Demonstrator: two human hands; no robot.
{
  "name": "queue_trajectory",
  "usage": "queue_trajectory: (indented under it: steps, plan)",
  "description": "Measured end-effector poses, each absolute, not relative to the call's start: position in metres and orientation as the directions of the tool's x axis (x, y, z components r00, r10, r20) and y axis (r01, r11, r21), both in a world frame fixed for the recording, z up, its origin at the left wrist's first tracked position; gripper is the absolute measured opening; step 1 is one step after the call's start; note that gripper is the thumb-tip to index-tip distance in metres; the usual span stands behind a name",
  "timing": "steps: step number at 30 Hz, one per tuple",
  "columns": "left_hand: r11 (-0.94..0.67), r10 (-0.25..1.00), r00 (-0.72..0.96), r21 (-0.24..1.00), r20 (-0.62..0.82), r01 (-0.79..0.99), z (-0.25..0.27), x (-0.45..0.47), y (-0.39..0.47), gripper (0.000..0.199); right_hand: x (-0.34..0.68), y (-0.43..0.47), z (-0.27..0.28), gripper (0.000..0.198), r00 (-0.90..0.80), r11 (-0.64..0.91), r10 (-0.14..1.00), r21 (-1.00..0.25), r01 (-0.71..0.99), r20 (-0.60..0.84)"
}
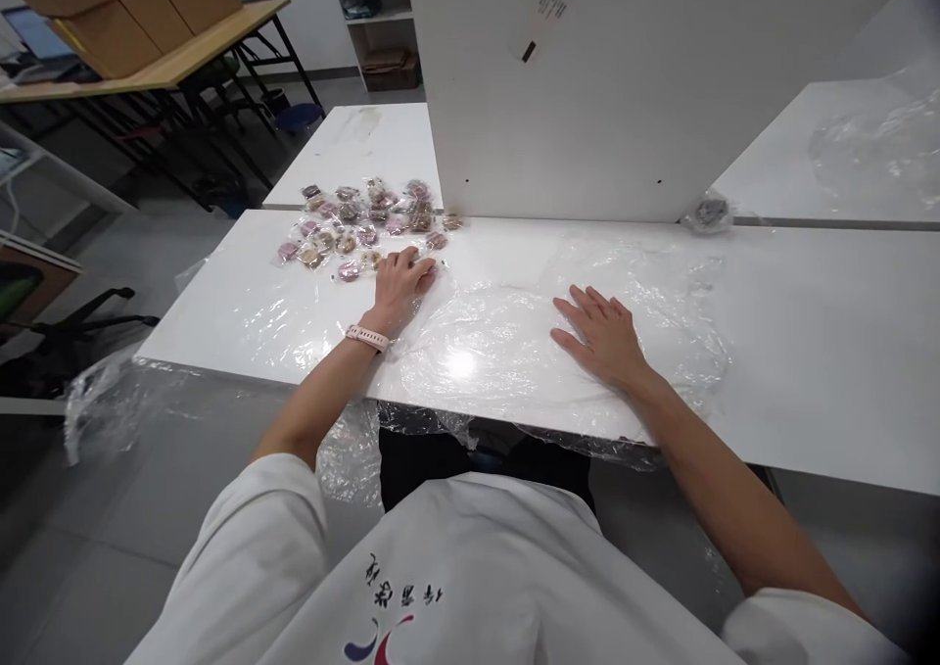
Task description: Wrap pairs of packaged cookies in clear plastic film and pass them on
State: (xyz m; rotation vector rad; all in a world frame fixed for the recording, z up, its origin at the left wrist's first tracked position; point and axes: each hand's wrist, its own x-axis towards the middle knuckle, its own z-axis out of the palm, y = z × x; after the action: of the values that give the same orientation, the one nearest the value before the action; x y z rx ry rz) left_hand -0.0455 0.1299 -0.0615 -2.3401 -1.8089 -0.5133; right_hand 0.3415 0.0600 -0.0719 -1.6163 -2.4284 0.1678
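Observation:
Clear plastic film lies crinkled over the white table and hangs past its front edge. My right hand rests palm down on the film, fingers spread, holding nothing. At the left, my left hand, with a pale pink band on its wrist, lies on the table with fingers bent and the thumb apart. Its fingertips are beside a loose cluster of small, clear-wrapped packets with pink, tan and dark brown contents. What those contents are is too small to tell.
A tall white panel stands along the table's back edge. By its lower right corner sits a crumpled clear bundle. More film trails to the floor at left. Cardboard boxes stand on a wooden desk farther back.

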Motion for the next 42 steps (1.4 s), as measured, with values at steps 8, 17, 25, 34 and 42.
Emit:
queue_trajectory:
  steps: [8, 17, 25, 34, 42]
  plan:
    - [-0.16, 0.938, 0.08, 0.218, 0.336, 0.963, -0.056, -0.049, 0.139, 0.034, 0.343, 0.061, -0.075, 0.062, -0.377, 0.399, 0.916, -0.224, 0.889, 0.136]
    - [-0.131, 0.976, 0.057, 0.357, 0.211, 0.925, -0.015, -0.055, 0.123, 0.047, 0.344, 0.062, -0.075, 0.064, -0.38, 0.405, 0.914, -0.26, 0.877, 0.142]
    - [-0.665, 0.747, 0.57, 0.371, 0.343, 0.648, -0.004, 0.081, 0.028, 0.072, 0.343, 0.061, -0.072, 0.069, -0.366, 0.381, 0.924, -0.279, 0.881, 0.106]
    - [-0.677, 0.733, 0.661, 0.26, 0.159, 0.688, -0.042, 0.103, -0.018, 0.073, 0.343, 0.061, -0.069, 0.068, -0.357, 0.376, 0.927, -0.325, 0.868, 0.119]
    - [0.229, 0.848, -0.44, 0.547, 0.294, 0.805, -0.022, 0.008, -0.086, 0.068, 0.345, 0.016, -0.026, 0.052, -0.451, 0.536, 0.842, -0.37, 0.759, 0.296]
